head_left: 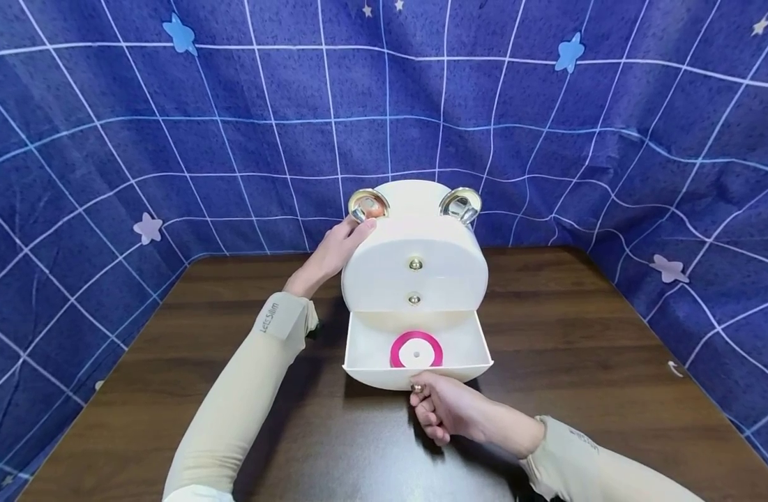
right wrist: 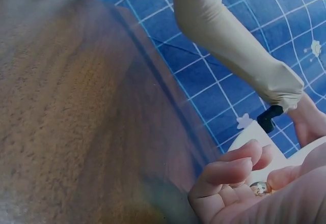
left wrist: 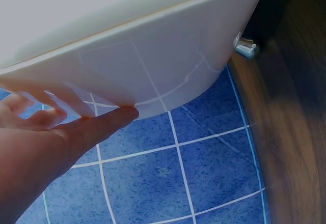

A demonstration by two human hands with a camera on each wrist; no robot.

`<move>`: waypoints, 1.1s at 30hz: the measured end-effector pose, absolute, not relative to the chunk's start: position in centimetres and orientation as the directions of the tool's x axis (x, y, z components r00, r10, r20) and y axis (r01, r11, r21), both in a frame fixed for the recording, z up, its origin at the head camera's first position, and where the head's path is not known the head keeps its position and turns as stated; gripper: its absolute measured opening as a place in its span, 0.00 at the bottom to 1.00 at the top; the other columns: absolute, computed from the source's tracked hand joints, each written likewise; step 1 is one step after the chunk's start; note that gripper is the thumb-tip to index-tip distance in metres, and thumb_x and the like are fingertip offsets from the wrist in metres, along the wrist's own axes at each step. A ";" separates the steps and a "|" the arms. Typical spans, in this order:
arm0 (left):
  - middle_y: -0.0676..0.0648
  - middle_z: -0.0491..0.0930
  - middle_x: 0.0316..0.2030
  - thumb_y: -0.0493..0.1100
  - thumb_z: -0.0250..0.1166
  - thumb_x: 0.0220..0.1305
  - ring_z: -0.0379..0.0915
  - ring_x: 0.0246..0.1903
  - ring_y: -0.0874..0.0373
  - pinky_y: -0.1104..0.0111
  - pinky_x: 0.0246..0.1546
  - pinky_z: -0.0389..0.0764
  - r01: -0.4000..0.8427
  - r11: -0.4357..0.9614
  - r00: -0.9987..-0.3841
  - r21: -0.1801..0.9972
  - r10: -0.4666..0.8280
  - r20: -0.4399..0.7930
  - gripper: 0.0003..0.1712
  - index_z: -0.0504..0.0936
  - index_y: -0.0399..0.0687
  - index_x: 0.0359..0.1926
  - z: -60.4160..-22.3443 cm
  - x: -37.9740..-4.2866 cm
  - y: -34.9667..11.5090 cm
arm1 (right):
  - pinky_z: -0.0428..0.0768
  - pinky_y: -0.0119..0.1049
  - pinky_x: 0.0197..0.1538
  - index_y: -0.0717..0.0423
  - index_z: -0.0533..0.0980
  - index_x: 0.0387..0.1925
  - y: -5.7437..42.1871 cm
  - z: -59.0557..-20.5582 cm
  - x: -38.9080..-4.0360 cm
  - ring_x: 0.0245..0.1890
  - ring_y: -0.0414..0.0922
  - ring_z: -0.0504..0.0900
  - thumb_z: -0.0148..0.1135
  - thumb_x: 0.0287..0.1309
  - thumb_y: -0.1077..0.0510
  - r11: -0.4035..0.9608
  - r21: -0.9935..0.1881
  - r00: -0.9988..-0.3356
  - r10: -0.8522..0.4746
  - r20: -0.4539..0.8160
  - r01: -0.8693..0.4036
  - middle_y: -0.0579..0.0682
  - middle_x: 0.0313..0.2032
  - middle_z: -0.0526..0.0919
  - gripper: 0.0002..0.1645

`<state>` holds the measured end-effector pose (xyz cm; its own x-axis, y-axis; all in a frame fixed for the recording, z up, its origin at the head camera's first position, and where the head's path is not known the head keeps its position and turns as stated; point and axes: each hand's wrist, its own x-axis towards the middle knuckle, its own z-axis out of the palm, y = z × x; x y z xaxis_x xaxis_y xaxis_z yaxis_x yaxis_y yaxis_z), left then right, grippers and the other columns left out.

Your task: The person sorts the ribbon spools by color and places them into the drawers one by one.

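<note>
A white rounded storage box with gold-rimmed ears stands on the table. Its bottom drawer is pulled out, and a spool of pink ribbon lies inside. At the drawer's front, my right hand pinches the small gold knob between thumb and fingers. My left hand rests against the upper left side of the box, beside the left ear. In the left wrist view, its extended fingers touch the glossy white wall; part of that hand is out of frame.
Two more gold knobs sit on the box's upper front, above the pulled-out drawer. The brown wooden table extends to both sides. Behind it hangs a blue cloth with a white grid and stars.
</note>
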<state>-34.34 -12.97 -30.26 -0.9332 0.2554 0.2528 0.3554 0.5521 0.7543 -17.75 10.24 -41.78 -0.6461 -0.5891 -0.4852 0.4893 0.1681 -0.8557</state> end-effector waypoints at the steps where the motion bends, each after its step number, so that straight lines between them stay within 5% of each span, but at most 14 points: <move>1: 0.43 0.80 0.46 0.71 0.45 0.67 0.78 0.45 0.51 0.57 0.51 0.76 0.357 0.550 -0.933 0.755 0.256 0.255 0.33 0.70 0.57 0.62 -30.2 -34.3 -13.0 | 0.62 0.30 0.18 0.50 0.63 0.27 10.3 -41.8 -17.9 0.12 0.39 0.61 0.42 0.63 0.42 0.162 -0.855 -0.645 -0.591 -0.484 0.493 0.42 0.13 0.59 0.18; 13: 0.42 0.80 0.47 0.69 0.46 0.68 0.77 0.46 0.50 0.57 0.52 0.76 0.362 0.540 -0.931 0.759 0.253 0.264 0.32 0.70 0.56 0.62 -30.2 -34.3 -12.9 | 0.62 0.30 0.18 0.49 0.60 0.24 9.9 -41.7 -20.7 0.11 0.39 0.62 0.39 0.65 0.43 0.132 -0.853 -0.620 -0.632 -0.465 0.505 0.41 0.12 0.58 0.18; 33: 0.44 0.78 0.52 0.70 0.46 0.67 0.75 0.51 0.51 0.56 0.56 0.73 0.372 0.540 -0.927 0.755 0.262 0.269 0.33 0.69 0.59 0.64 -30.3 -34.3 -13.1 | 0.62 0.31 0.21 0.49 0.56 0.23 9.0 -42.2 -27.3 0.12 0.39 0.60 0.35 0.66 0.44 0.090 -0.864 -0.675 -0.586 -0.448 0.496 0.42 0.12 0.56 0.19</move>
<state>-34.34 -13.07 -30.31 -0.9269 0.2621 0.2688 0.3717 0.5403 0.7550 -27.35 8.97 -42.16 -0.6748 -0.5861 -0.4485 0.4958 0.0900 -0.8637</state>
